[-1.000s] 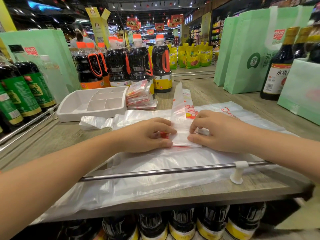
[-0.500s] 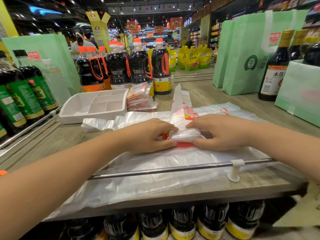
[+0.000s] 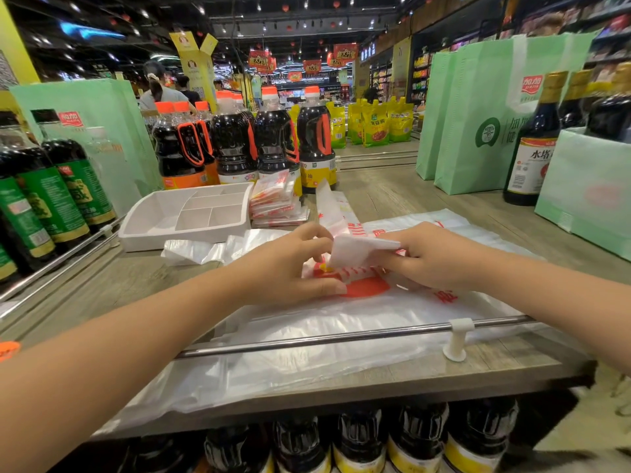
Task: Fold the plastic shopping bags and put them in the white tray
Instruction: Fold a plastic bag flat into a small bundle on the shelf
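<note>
Two hands working one plastic bag [image 3: 358, 250]: right hand [image 3: 433, 257] fingertips [image 3: 397, 264] pinching its folded flap, holding it raised, for next fold, we are judging. Left hand [image 3: 290, 264] curling fingers and thumb round strip's left side, pinning it.

Bag resting on unfolded bags [image 3: 375, 315] near shelf [image 3: 392, 192] front edge.

White tray [image 3: 177, 238] sitting toward left edge; we are seeing nothing inside. Folded stack [image 3: 276, 206] lying just beside its right wall.

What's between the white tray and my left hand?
In the head view, a crumpled plastic bag lies between the white tray and the left hand.
</note>
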Demonstrator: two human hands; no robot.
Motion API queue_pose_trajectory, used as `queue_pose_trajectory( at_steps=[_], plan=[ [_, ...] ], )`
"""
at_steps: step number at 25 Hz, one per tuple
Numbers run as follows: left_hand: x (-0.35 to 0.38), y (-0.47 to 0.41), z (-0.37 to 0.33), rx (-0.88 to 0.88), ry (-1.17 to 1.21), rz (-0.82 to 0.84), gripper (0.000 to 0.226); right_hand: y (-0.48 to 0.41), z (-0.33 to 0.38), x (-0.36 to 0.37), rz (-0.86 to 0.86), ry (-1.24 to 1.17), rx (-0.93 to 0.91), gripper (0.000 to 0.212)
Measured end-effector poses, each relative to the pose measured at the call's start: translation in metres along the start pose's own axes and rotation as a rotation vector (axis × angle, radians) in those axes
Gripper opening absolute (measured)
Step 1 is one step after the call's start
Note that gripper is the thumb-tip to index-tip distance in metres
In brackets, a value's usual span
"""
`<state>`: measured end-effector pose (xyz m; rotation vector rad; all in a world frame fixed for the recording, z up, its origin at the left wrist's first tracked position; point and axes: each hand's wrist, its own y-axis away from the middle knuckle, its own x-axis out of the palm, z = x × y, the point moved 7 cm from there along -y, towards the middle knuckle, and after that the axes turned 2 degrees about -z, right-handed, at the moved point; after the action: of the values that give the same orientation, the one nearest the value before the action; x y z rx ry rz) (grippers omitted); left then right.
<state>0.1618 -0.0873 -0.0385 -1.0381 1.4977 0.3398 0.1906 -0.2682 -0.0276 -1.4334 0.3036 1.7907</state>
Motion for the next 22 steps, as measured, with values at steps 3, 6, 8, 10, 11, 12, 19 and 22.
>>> queue_pose_trajectory(
  at_steps=[3, 6, 8, 10, 11, 12, 19, 22],
  plan=[
    [0.005, 0.0, 0.006, -0.02, 0.078, -0.013, 0.027, 0.005, -0.003, -0.002, 0.013, -0.162, 0.064, 0.019],
    [0.006, -0.004, 0.009, -0.163, 0.197, -0.007, 0.02, 0.003, -0.006, -0.002, 0.026, -0.277, 0.114, 0.017],
    [0.008, -0.005, 0.012, -0.248, 0.243, 0.024, 0.019, 0.0, -0.008, 0.002, 0.067, -0.288, 0.143, 0.011],
    [0.011, -0.004, 0.013, -0.292, 0.25, 0.053, 0.022, -0.004, -0.009, 0.007, 0.112, -0.261, 0.16, 0.011],
    [0.011, -0.004, 0.013, -0.318, 0.248, 0.054, 0.025, -0.005, -0.01, 0.01, 0.132, -0.256, 0.181, 0.013],
    [0.012, -0.005, 0.013, -0.342, 0.24, 0.049, 0.03, -0.006, -0.011, 0.012, 0.145, -0.246, 0.203, 0.015],
    [0.011, -0.008, 0.023, -0.472, 0.165, -0.038, 0.043, -0.019, -0.021, 0.012, -0.028, -0.125, 0.259, 0.037],
    [0.01, -0.007, 0.026, -0.488, 0.108, -0.066, 0.039, -0.02, -0.016, 0.015, -0.049, -0.054, 0.207, 0.064]
  ],
)
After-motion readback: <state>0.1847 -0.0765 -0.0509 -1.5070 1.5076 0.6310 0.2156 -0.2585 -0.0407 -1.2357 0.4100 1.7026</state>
